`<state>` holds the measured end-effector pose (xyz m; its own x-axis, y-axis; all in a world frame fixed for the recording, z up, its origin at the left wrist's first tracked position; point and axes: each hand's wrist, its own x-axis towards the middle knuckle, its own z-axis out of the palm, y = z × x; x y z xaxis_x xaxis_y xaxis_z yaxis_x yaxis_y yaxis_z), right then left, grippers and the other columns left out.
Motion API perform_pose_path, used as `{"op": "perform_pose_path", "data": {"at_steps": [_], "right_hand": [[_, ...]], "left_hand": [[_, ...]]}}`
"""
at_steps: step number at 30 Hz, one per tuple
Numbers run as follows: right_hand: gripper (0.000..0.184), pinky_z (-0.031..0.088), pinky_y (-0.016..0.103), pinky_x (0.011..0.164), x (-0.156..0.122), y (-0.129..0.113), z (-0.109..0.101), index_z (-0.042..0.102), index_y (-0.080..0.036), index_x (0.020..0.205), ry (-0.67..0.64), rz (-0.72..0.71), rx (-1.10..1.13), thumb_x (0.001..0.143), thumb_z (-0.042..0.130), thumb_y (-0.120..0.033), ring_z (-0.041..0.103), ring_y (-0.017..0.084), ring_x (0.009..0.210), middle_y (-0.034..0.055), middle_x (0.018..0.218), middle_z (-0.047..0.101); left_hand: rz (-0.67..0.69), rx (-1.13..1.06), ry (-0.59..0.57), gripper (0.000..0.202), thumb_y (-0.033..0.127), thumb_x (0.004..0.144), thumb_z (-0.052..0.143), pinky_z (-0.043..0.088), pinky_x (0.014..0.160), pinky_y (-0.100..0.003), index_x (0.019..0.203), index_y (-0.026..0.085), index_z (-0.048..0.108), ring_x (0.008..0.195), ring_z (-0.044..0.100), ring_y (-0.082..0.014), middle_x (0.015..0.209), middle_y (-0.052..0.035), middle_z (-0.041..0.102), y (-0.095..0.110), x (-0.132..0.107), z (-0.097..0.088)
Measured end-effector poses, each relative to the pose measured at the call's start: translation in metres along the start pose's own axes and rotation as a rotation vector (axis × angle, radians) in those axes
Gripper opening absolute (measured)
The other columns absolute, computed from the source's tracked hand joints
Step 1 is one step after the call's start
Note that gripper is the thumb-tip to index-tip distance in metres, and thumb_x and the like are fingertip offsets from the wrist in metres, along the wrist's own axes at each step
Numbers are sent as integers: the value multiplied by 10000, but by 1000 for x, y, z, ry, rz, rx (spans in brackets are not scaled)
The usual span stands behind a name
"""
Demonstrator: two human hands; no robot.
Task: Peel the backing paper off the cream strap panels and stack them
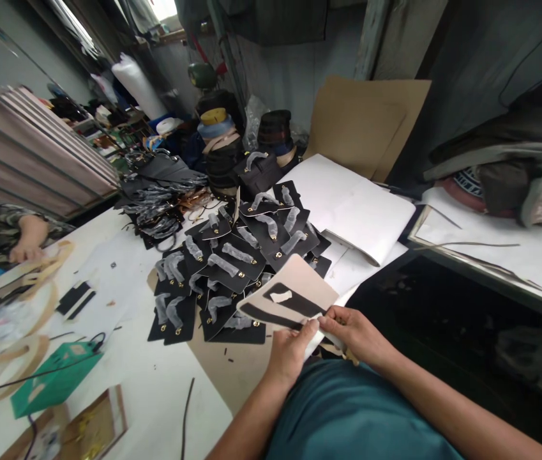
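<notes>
My left hand and my right hand both pinch the near edge of a beige panel with black trim, held tilted just above the table's near edge. Both hands have their fingers closed on it. Right behind the panel lies a heap of black flap pieces, each with a plastic-wrapped handle and gold studs.
Another person's hands work at far left among tan loops. A green box sits at lower left. White sheets and brown cardboard lie behind the heap. Stacked tape rolls stand at the back.
</notes>
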<state>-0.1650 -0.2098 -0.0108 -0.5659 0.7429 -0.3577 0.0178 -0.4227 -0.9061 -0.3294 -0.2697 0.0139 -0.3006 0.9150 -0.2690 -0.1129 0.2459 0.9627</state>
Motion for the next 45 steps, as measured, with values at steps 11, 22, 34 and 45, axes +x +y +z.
{"op": "perform_pose_path", "data": {"at_steps": [11,22,34,45], "right_hand": [[477,326,183,434,-8,5,-6,521,-192,760,-19,-59,54,891,691,-617,406,68,457,-78,558,475],[419,326,203,442,-6,-1,1,555,-199,754,119,-77,-192,928,609,-577,428,93,470,-68,574,452],[304,336,288,660,-9,1,2,597,-177,804,156,-476,-1059,1031,409,-253,599,160,693,52,793,669],[176,382,215,592,1,6,-12,737,-230,849,303,-324,-983,900,569,-241,704,130,691,-6,832,797]], "left_hand": [[-7,-3,130,517,510,912,706,462,1101,-391,1265,133,693,1246,648,-291,1286,-143,722,-7,14,7],[117,103,33,509,442,842,772,540,1024,-399,1234,121,721,1153,704,-304,1219,-152,751,1,5,20],[38,229,161,296,295,751,796,594,905,-412,980,110,764,968,758,-316,1019,-164,794,-15,24,25],[-26,407,142,420,417,635,817,587,936,-488,929,123,756,1095,713,-420,950,-159,797,-19,51,36]]}}
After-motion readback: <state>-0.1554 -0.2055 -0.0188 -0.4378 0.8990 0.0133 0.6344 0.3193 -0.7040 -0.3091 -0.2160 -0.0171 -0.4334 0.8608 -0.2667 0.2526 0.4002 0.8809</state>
